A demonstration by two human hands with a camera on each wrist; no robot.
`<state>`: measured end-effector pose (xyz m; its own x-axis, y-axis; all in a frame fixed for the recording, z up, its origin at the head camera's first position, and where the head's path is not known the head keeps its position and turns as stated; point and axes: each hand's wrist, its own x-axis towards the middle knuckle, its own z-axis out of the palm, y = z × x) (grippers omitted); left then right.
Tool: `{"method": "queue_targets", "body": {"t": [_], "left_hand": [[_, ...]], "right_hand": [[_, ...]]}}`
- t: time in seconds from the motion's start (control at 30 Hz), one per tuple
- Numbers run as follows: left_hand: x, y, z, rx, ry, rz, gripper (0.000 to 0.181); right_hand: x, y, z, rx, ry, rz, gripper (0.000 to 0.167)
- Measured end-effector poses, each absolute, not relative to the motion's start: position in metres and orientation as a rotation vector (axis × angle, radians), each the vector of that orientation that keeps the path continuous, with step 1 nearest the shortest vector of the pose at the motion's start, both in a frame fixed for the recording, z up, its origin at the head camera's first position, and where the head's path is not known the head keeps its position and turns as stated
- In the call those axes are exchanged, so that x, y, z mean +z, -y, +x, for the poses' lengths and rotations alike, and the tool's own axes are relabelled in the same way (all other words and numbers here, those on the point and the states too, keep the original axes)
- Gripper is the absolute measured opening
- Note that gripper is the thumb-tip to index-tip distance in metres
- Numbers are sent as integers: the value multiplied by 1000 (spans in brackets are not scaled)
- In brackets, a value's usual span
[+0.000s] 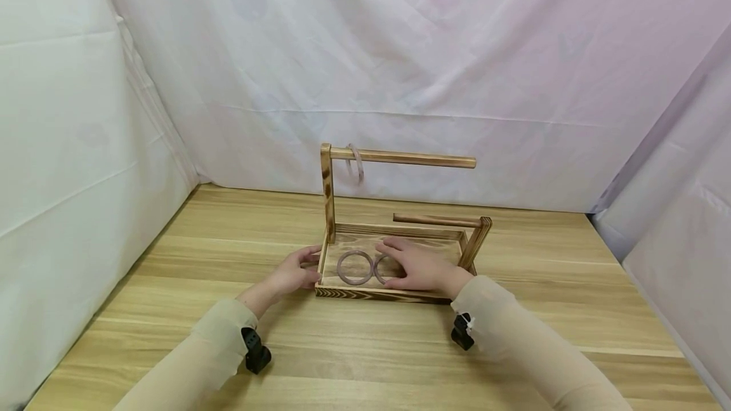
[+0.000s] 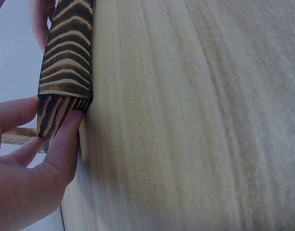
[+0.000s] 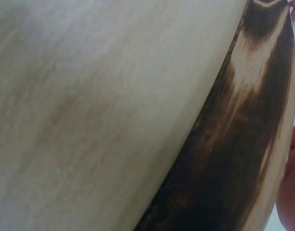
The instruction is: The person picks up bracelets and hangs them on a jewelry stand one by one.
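Note:
A wooden stand with a shallow tray base (image 1: 377,295) sits on the table, with one tall post and bar and one short post and bar. My left hand (image 1: 292,273) touches the tray's left end; in the left wrist view the thumb and fingers (image 2: 65,144) press against that end face. Flat in the tray lies a pale purple bangle (image 1: 355,267). Beside it is a second bangle (image 1: 377,269), partly covered by my right hand (image 1: 419,265), whose thumb and fingers are spread apart over it. A third bangle (image 1: 359,167) hangs on the upper bar (image 1: 417,158).
The lower bar (image 1: 436,220) reaches left from the short post (image 1: 476,243), close to my right hand. Under the stand is a wood-grain table (image 1: 354,354). White cloth (image 1: 400,49) hangs behind and at both sides.

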<state>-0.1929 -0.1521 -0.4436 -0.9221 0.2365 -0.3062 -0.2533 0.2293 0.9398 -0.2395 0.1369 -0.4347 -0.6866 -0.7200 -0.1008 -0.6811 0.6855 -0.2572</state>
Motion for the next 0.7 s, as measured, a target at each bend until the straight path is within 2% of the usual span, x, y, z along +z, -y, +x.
{"method": "queue_targets", "body": {"t": [0.37,0.7], "left_hand": [[-446,153,-193,1743,-2113,-3,67],[-446,153,-194,1749,-2106,3,67]], "right_hand": [[-437,-132,-241,-235,-2677,-1103,74],[-436,-127,-241,-207,-2662,-1147,61]]}}
